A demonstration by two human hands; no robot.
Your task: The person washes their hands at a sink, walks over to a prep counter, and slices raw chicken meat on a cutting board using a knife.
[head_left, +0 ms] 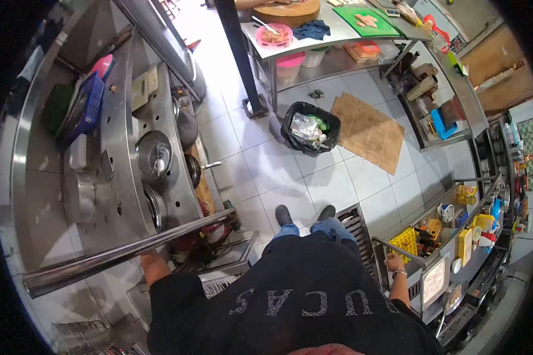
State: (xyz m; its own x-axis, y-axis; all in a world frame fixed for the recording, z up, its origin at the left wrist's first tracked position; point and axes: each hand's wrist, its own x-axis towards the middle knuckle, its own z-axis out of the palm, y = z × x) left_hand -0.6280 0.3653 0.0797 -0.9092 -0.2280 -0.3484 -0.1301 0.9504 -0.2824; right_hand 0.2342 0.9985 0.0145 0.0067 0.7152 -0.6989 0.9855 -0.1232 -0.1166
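Right-hand counter (447,251), crowded, runs forward. Long steel rail (130,251) at left; left forearm (155,270) ends at it, hand hidden: cannot tell if clamped. Yellow basket (404,244) at counter's near end. Right hand (395,262) just beside it, fingers looking curled, grip unclear. Hands well apart. Bracelet (400,272) on right wrist. Step, judged: standing between two sides, nothing visibly lifted. Any reach into basket would call for uncurled fingers, clearance over rim.

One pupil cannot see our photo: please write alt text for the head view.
A black-shirted person stands on a tiled kitchen floor, right hand near a yellow basket, left hand hidden by a steel rail. Ahead, a black-lined bin stands beside flat cardboard.
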